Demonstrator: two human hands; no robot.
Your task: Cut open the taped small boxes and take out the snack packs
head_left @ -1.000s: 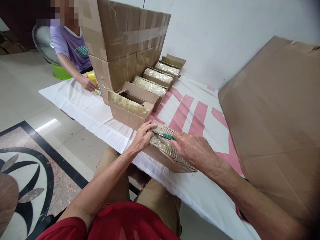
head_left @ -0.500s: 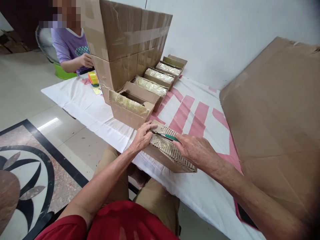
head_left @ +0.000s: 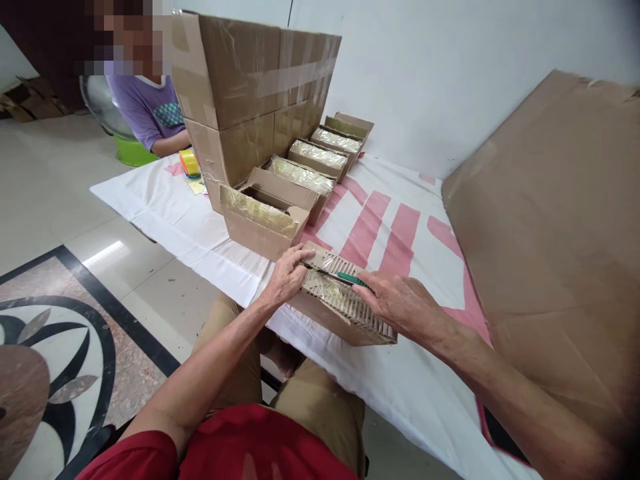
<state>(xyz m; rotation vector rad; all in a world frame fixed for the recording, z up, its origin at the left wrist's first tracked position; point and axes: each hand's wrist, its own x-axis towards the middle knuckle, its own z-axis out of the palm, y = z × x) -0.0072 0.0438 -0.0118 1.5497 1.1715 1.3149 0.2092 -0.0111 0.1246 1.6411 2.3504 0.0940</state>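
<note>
A cardboard box (head_left: 327,315) lies at the table's front edge, its top scored with rows of ridges and covered with clear tape. My left hand (head_left: 287,275) grips its left end, thumb and fingers over the corner. In my right hand (head_left: 400,299) is a utility knife (head_left: 351,279) with a green handle. Its blade lies along the seam in the box's top, pointing toward my left fingers. The blade's tip is hidden near those fingers.
An opened box (head_left: 260,230) stands just beyond, with several taped boxes (head_left: 320,155) in a row behind it. Tall stacked cartons (head_left: 240,80) rise at the back left. A large cardboard sheet (head_left: 560,220) leans at right. Another person (head_left: 145,110) sits behind the stack, near a tape roll (head_left: 189,162).
My right hand has drawn the knife slightly right along the seam. My left hand keeps its grip. The other person's hand has passed out of sight behind the cartons.
</note>
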